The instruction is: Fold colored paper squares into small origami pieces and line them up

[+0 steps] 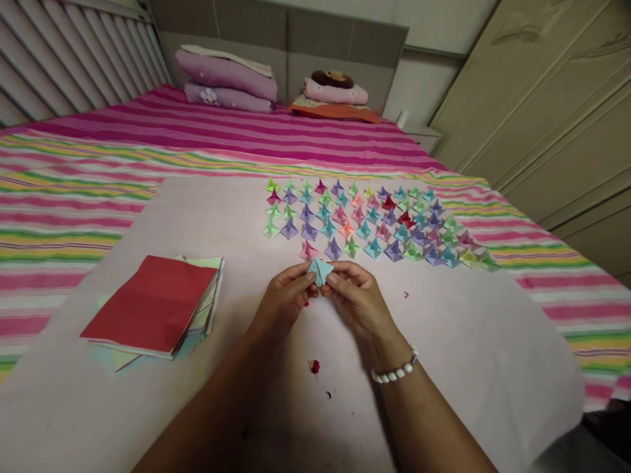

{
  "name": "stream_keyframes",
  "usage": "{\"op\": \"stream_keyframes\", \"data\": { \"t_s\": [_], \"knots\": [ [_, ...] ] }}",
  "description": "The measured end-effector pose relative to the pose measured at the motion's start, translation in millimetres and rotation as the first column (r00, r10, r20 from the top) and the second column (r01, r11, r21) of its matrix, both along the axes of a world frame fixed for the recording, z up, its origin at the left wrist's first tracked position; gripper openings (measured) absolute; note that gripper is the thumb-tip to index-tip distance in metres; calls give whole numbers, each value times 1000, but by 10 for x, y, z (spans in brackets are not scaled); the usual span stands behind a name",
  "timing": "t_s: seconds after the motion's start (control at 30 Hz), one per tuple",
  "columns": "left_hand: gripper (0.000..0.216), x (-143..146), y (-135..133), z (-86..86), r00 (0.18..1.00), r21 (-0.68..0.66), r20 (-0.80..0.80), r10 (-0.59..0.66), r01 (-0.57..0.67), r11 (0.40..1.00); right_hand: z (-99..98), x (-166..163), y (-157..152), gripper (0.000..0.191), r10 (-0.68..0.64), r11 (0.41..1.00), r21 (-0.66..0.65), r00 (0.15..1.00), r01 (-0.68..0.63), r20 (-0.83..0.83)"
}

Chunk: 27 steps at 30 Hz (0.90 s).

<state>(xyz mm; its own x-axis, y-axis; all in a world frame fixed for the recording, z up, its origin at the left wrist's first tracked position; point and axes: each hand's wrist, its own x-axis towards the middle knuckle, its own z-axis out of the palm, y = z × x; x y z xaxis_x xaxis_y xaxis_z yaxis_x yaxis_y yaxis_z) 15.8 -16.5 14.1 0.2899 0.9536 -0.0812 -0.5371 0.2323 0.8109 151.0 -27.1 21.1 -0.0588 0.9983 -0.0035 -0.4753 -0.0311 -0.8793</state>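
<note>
Between my two hands is a small light-blue piece of folded paper (320, 270), creased into a pointed shape. My left hand (290, 289) pinches its left side, thumb on the near face. On the right side my right hand (355, 292) grips it the same way, with a white beaded bracelet (394, 374) at the wrist. Just beyond the fingers stand rows of small folded paper figures (351, 247) in many colours. To the left lies a stack of square paper sheets (152, 305), red on top.
A large white sheet (444, 348) covers the striped bed (29, 263). Small red scraps (314, 366) lie on it near my forearms. Folded purple bedding (229, 75) and a pink pile (335, 90) rest against the headboard (256, 33). A wardrobe (557, 125) stands at right.
</note>
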Motion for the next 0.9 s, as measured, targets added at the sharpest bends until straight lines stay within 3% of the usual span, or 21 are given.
{"op": "stream_keyframes", "data": {
  "t_s": [0.27, 0.5, 0.73, 0.9],
  "knots": [
    [24, -7, -5, -8, 999, 52, -35, -13, 14, 999, 13, 24, 3, 21, 10, 1000, 10, 999, -10, 43],
    [27, -33, -7, -51, 978, 13, -190, 88, -87, 996, -7, 40, 9, 17, 2, 1000, 21, 995, -4, 100],
    [23, -27, 8, -61, 979, 14, -181, 99, -98, 995, -19, 8, 14, 15, -37, 999, -15, 998, 38, 57],
    [16, -52, 10, -127, 964, 101, -252, 86, -63, 993, -36, -6, 15, 10, -81, 996, -34, 997, 81, 18]
  ]
}}
